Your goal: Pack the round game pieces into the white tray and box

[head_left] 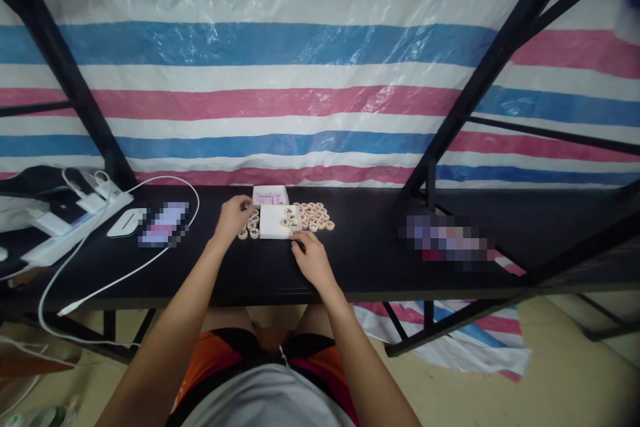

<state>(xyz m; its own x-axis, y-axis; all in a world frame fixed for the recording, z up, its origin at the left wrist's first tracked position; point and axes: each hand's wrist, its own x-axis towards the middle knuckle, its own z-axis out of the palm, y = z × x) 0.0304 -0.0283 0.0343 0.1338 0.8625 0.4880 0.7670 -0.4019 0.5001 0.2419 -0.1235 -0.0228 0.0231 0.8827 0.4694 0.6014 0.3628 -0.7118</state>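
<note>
A small white box (270,221) lies on the black tabletop in front of me, with several round xiangqi pieces in its right part. My left hand (235,217) reaches to the box's back left corner. Its fingers are curled together by a small group of xiangqi pieces (255,233); what is in the fingertips, if anything, is hidden. At the box's front right corner, my right hand (313,259) has its fingers bent against the edge. More xiangqi pieces (316,216), with red characters, lie to the right. Behind the box is a second white tray or lid (270,195) with pink print.
On the left are a white power strip (75,230) with chargers, a white cable (120,273), a white flat device (125,222) and a blurred phone (164,223). A pixelated item (447,240) lies right. Black frame posts (463,97) slant up before a striped sheet (280,47).
</note>
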